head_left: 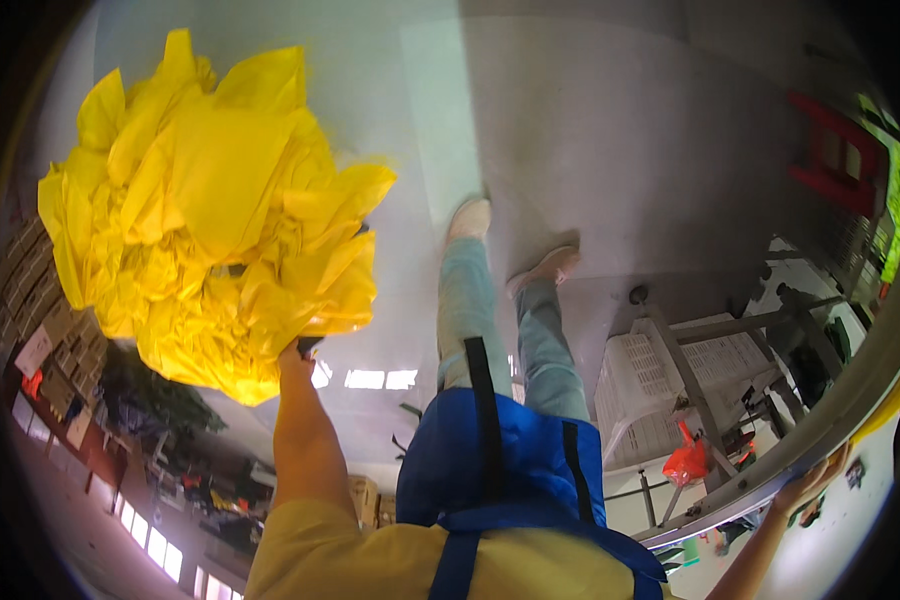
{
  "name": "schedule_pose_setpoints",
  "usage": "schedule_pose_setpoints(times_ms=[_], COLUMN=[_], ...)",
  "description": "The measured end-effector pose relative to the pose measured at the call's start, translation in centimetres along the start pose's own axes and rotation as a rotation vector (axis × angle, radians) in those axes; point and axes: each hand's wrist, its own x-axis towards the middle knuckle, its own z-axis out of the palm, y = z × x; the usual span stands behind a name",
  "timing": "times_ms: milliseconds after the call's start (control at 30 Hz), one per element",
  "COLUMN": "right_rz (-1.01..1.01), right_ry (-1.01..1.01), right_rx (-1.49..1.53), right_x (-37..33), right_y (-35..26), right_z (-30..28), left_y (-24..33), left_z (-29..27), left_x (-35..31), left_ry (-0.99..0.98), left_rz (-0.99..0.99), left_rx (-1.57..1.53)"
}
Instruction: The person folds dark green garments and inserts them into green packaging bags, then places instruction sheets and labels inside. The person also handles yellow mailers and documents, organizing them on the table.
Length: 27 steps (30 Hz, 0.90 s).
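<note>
A large crumpled bundle of yellow plastic sheeting (225, 180) hangs at the left, held out in front of me. My left hand (298, 362) is closed on its lower edge, and the folds hide most of the fingers. A small dark thing shows beside that hand; I cannot make out what it is. Far to the right, my right hand (815, 482) lies at the edge of a worktable (750, 498), its fingers stretched out. Just past its fingertips lies a strip of yellow material (888, 408); whether they touch is unclear.
Under the table stand a metal frame (685, 375) and a large white printed sack (635, 385). A red plastic bag (686, 460) hangs near its leg. Farther right is a red stand (838, 155). Stacked boxes (40, 290) and shelving line the left. My shoes (470, 218) are on grey floor.
</note>
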Motion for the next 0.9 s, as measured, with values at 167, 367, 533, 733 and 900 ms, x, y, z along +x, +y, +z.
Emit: schedule_pose_setpoints(times_ms=[167, 367, 533, 733, 900], right_rz=[0.009, 0.053, 0.01, -0.017, -0.021], right_ry=[0.005, -0.005, -0.005, -0.055, -0.005], right_rx=[0.038, 0.058, 0.04, 0.102, 0.079], right_x=[-0.6, -0.3, -0.5, 0.3, -0.3], right_y=[-2.2, -3.0, -2.6, -3.5, -2.4], right_z=[-0.8, -0.9, -1.0, -1.3, -1.1], left_y=[1.2, 3.3, 7.1, 7.8, 14.9], left_z=[4.6, 8.4, 8.0, 8.5, 9.7], left_x=[-5.6, -18.5, -22.6, -20.7, -29.7], left_ry=[-0.337, -0.579, -0.551, -0.304, -0.549], left_rz=[-0.171, -0.001, -0.042, 0.18, 0.178], left_rx=[-0.474, -0.327, 0.391, 0.497, 0.394])
